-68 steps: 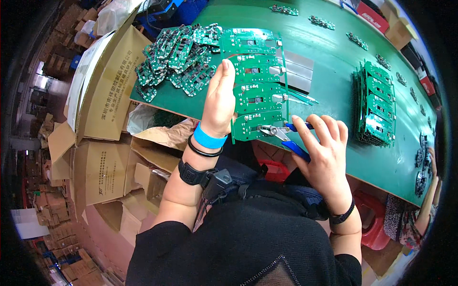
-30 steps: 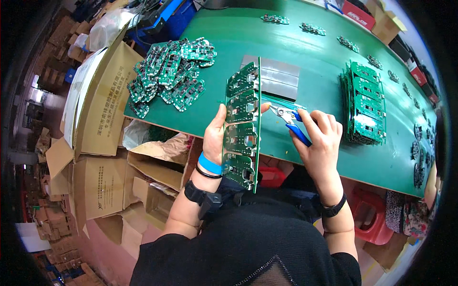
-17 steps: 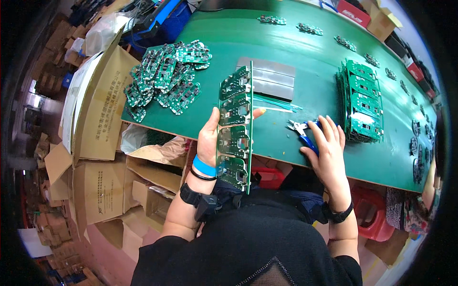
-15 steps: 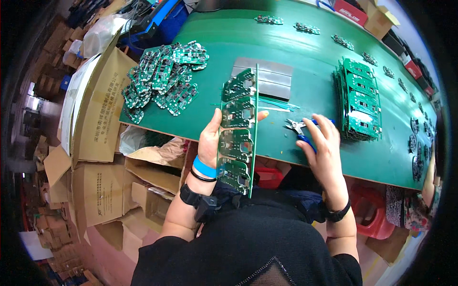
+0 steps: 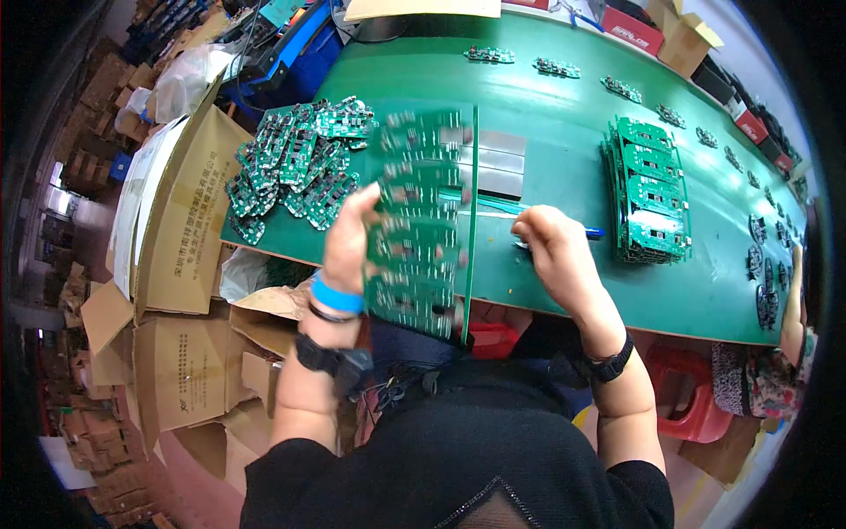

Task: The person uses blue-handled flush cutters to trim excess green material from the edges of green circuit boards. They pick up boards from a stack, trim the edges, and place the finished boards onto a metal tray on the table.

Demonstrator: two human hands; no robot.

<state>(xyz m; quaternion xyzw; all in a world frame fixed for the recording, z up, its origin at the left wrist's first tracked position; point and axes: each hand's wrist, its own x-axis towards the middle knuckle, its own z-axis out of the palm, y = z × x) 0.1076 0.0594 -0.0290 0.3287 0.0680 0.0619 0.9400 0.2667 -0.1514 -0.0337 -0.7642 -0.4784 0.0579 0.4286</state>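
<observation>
L hand [image 5: 346, 236] has the panel [image 5: 414, 238] by its L edge, fingers closed on it, mostly hidden, prob. so the face stays clear; panel's up over the tabletop's near edge, blurry. R hand [image 5: 564, 263] fingers bunched nr the cutters [image 5: 593, 233]; can't tell if they've hold of them. Loose boards [image 5: 295, 159] L, panel stack [image 5: 652, 189] R, prob. for reach. Tabletop [image 5: 564, 115] green; cartons [image 5: 189, 216] L, red stool [image 5: 692, 423] R.

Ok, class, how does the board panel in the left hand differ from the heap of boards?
The board panel joins several boards in one column; the heap is of separate, jumbled boards. The left hand holds the board panel up, while the heap rests on the bench. Both are green circuit boards.
</observation>
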